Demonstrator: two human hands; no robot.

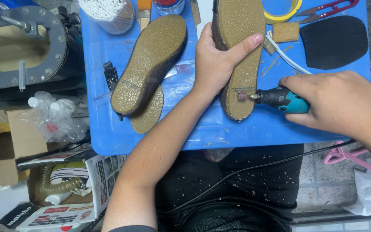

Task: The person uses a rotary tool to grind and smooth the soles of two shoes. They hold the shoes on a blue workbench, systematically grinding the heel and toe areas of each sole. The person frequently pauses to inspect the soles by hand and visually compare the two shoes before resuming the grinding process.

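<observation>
My left hand (217, 60) grips a shoe (241, 47) turned sole up on the blue table (202, 133), thumb laid across the tan sole. My right hand (340, 101) holds a teal and black rotary tool (282, 99). Its small sanding drum (242, 96) touches the heel part of that sole. A second shoe (151, 60) lies sole up to the left, resting on a loose tan sole piece (149, 116).
A black rubber sole sheet (333, 41), red snips (327, 9), a yellow tape roll (282, 10), a white toothbrush (286, 56) and a cup of cotton swabs (108, 13) lie along the table's far side. A metal machine (22, 47) and open boxes (61, 189) stand at left. The tool's cord (254, 169) crosses my lap.
</observation>
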